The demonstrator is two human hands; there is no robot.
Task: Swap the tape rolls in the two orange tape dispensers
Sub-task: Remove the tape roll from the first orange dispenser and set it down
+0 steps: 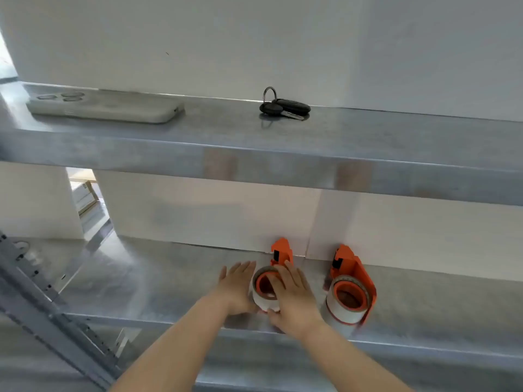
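Left hand at nine o'clock and right hand at three clasp the tape roll, fingers loosely spread, on the steel shelf.

Lower shelf: open to left of dispensers. Upper shelf caps headroom. Wall close behind. Narrow gap btwn left dispenser and right dispenser.

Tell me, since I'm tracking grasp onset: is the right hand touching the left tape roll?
Touching. The head view shows the right hand laid on the left tape roll, its fingers over the rim and no gap.
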